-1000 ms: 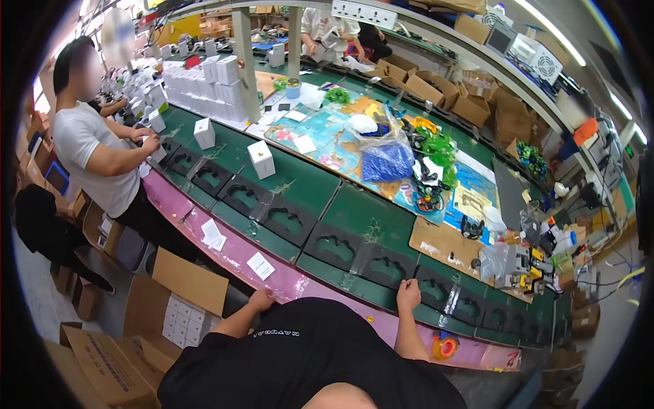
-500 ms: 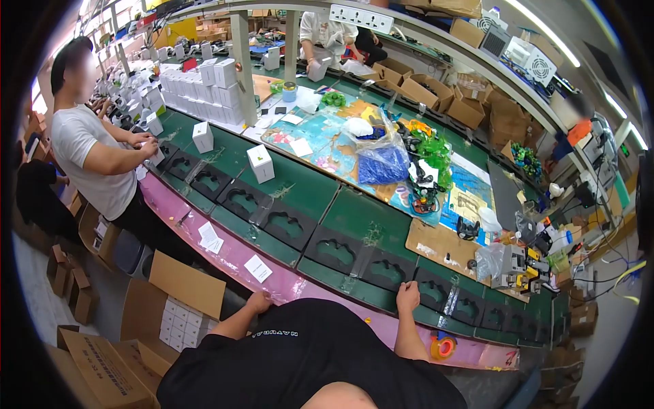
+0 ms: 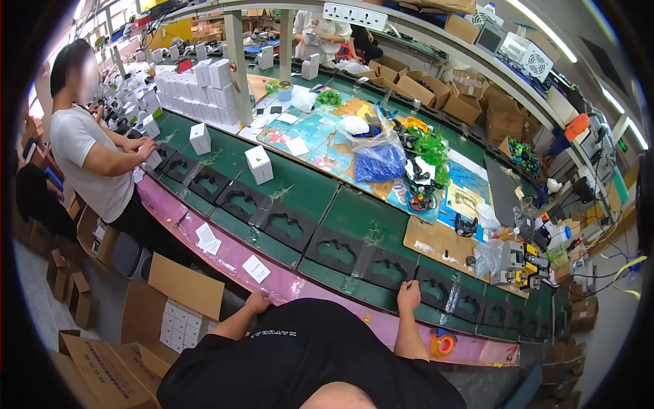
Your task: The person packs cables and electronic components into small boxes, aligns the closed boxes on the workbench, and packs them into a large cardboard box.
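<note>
My left hand (image 3: 257, 302) is curled at the near edge of the pink bench strip (image 3: 300, 289), close to my body. What it holds, if anything, is hidden. My right hand (image 3: 409, 295) is closed around a thin dark pen-like stick (image 3: 416, 271) that points up over the green bench (image 3: 361, 217). Around that hand, black foam inserts (image 3: 315, 249) with shaped cut-outs form a row along the bench. A printed white card (image 3: 255, 268) lies on the pink strip to the right of more white cards (image 3: 207, 238).
White boxes (image 3: 259, 165) stand on the bench, with a stack (image 3: 204, 88) behind. An orange tape roll (image 3: 443, 344) sits at the near edge. An open carton (image 3: 185, 281) of small white boxes is at my left. A co-worker (image 3: 92, 150) stands further left.
My hands stay in place while the view shifts slightly. Across the bench, another person's hand has let go of a white box, which now stands there. The left co-worker's arms have moved slightly.
</note>
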{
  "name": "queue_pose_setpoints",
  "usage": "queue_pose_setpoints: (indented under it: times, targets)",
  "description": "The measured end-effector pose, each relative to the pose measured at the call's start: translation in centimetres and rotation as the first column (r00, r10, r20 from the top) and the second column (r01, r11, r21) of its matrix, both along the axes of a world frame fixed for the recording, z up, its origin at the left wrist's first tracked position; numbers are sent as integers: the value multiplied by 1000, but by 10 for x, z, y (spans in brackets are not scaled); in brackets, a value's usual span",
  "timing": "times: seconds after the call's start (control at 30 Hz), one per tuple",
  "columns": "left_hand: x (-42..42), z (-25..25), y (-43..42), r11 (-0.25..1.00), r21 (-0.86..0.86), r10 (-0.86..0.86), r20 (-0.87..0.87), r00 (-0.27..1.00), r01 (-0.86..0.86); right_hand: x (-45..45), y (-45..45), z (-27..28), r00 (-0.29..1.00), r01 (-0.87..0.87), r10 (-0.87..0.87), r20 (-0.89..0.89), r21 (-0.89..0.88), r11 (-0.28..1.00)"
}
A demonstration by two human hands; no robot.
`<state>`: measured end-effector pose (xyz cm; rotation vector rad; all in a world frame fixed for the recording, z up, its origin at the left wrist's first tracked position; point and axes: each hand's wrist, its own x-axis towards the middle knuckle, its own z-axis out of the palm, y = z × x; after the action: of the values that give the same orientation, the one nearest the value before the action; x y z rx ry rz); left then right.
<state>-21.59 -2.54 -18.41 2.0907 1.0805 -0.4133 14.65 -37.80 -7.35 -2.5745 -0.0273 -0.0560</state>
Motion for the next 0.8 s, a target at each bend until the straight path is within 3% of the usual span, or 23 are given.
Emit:
queue_pose_setpoints:
  times: [0.8]
  targets:
    - [-1,0,1,1000,10,-21,-3,1000,21,6,-13,-3,998,65,-65,22,5,998]
